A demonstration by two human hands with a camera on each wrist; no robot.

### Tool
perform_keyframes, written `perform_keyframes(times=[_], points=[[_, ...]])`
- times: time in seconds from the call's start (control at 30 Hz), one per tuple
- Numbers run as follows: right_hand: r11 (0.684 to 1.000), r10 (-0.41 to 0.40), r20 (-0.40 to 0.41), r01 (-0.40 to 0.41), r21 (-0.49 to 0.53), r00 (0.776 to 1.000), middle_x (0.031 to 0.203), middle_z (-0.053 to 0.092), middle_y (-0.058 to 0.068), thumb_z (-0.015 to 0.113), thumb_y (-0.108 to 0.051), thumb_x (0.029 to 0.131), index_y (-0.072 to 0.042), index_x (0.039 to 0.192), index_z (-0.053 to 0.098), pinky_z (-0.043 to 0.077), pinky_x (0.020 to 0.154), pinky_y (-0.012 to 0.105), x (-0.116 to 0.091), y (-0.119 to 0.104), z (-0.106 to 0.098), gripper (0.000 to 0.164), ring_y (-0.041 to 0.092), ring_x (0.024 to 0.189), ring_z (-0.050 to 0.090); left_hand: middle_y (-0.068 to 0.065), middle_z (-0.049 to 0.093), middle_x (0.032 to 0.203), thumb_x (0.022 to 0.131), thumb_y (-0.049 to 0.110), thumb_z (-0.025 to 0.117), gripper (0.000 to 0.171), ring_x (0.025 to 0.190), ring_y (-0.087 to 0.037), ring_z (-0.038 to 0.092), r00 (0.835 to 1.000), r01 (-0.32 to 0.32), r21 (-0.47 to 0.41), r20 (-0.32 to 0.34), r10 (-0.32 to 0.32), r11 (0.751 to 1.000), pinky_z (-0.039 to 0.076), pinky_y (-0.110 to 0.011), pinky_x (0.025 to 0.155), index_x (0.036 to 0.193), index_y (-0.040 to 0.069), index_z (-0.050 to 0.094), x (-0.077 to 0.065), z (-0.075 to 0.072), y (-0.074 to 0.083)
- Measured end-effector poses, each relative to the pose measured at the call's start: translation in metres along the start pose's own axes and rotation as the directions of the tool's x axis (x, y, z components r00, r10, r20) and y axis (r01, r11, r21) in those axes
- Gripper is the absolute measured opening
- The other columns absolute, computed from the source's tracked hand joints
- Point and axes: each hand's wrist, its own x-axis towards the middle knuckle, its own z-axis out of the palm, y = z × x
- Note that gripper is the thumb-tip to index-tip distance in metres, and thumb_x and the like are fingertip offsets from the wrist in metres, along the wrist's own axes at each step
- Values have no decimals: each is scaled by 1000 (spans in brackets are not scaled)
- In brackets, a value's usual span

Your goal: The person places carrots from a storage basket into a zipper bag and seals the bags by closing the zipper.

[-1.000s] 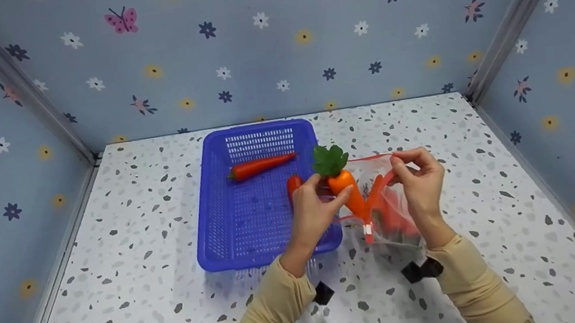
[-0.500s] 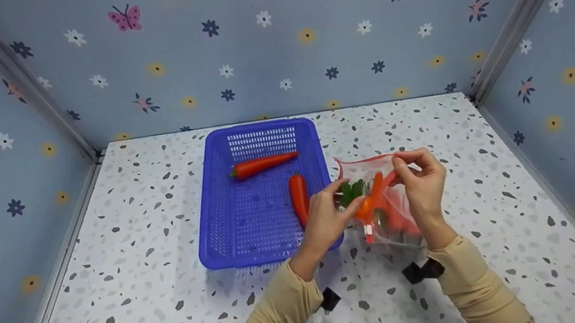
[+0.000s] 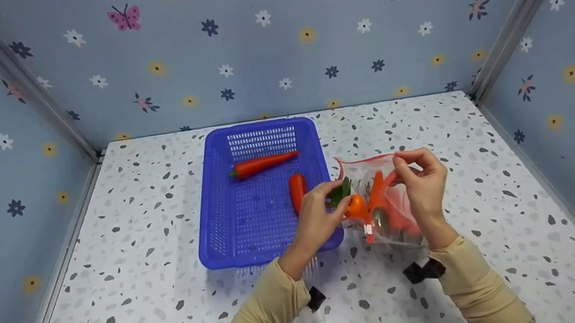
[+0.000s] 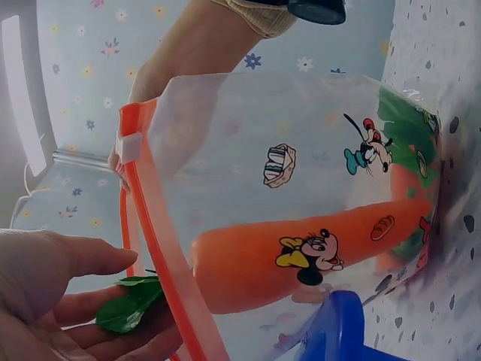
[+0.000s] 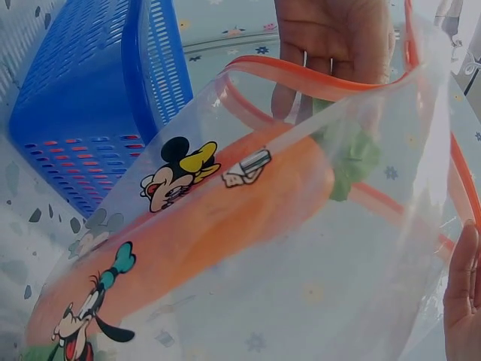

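Note:
A clear zip bag [image 3: 404, 203] with orange-red edging and cartoon prints stands on the table, its mouth spread. My right hand [image 3: 424, 188] pinches the bag's edge between thumb and fingers. Inside the bag is an orange carrot [image 4: 263, 259] with its green leaves [image 4: 129, 304] at the mouth. My left hand [image 3: 316, 218] is at that opening, fingers extended under the leaves and thumb raised off them in the left wrist view. Other orange and green items, including a dark green one [image 3: 381, 219], lie lower in the bag, partly hidden.
A blue perforated basket [image 3: 204, 210] stands left of the bag, near my left hand. It holds a red chili pepper [image 3: 266, 164] lying crosswise and another red pepper [image 3: 297, 189] near its right side. Patterned walls [image 3: 273, 48] surround the speckled tabletop [image 3: 145, 212].
The carrot has gone from upright above the bag's mouth down into the bag. My left hand followed it down and right, then drew back slightly left, fingers loosening. The right hand stayed put.

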Motion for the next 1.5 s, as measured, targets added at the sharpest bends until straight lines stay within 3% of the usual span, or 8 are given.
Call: perform_keyframes(times=[0.4, 0.63, 0.77, 1.03, 1.3, 1.4, 1.5], points=[[1000, -4, 5, 4, 5, 1000, 75, 52, 20, 68, -2, 76, 10, 86, 59, 47, 41, 27, -1, -8, 2, 18, 19, 44, 53, -8, 62, 94, 82, 8, 62, 20, 84, -16, 57, 998, -42, 39, -47, 44, 998, 47, -25, 73, 101, -1, 62, -2, -17, -15], [999, 48, -5, -48, 25, 999, 71, 53, 14, 61, 9, 77, 11, 83, 58, 47, 42, 24, -8, -46, 22, 6, 16, 43, 53, -10, 62, 88, 82, 4, 61, 17, 77, -17, 58, 995, -54, 58, -85, 58, 997, 49, -29, 68, 97, -2, 63, -1, -24, -27], [997, 75, -3, -75, 20, 997, 70, 53, 12, 57, 13, 78, 14, 83, 56, 47, 42, 24, -10, -56, 26, 5, 15, 43, 53, -12, 63, 87, 80, 2, 61, 16, 76, -20, 59, 995, -24, 54, -99, 29, 998, 49, -34, 66, 95, -3, 63, 1, -24, -38], [997, 73, -4, -72, 8, 997, 71, 53, 12, 59, 11, 78, 14, 83, 56, 46, 43, 24, -10, -54, 26, 7, 14, 44, 53, -13, 63, 79, 79, -1, 61, 14, 70, -22, 59, 992, 58, 65, -111, -51, 996, 49, -36, 64, 92, -6, 63, 4, -20, -69], [997, 77, 6, -77, -21, 997, 72, 53, 13, 59, 9, 79, 17, 86, 54, 47, 43, 24, -10, -54, 26, 11, 15, 45, 53, -14, 62, 76, 78, 0, 63, 18, 67, -23, 59, 983, 174, 102, -70, -168, 979, 49, -32, 61, 94, -9, 60, 6, -16, -90], [996, 82, 4, -82, -31, 997, 73, 53, 12, 59, 9, 79, 17, 86, 54, 47, 43, 24, -10, -54, 26, 12, 15, 45, 53, -13, 63, 77, 78, 5, 65, 24, 68, -23, 60, 972, 234, 130, -50, -229, 964, 49, -31, 60, 98, -6, 59, 9, -13, -103], [996, 83, 5, -83, -22, 996, 72, 53, 12, 58, 11, 79, 18, 86, 53, 47, 43, 24, -11, -54, 26, 12, 15, 45, 53, -7, 61, 70, 75, 15, 69, 29, 62, -16, 58, 968, 251, 182, -62, -244, 951, 47, -26, 55, 95, -2, 57, 16, 8, -158]])
